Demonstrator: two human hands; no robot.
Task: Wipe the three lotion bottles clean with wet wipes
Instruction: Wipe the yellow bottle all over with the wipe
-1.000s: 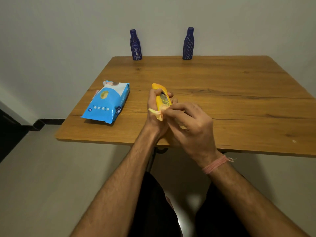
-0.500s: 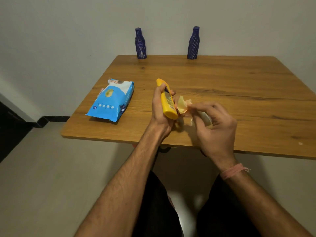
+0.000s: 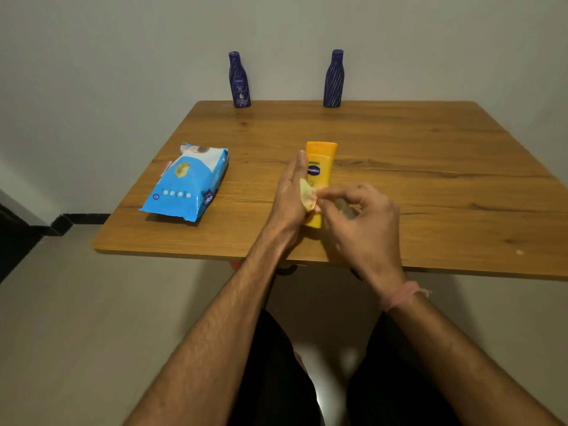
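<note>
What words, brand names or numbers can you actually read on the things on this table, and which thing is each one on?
"Vaseline": blue oval logo on the yellow bottle, held by the left hand.
"NIVEA": on the left dark blue bottle; the smaller print beneath is too small to read.
"mee": on the wipes pack, near corner; likely part of a longer name.
"72": small circle on the same pack, barely legible.
Right dark blue bottle: only stripes show, no text.
</note>
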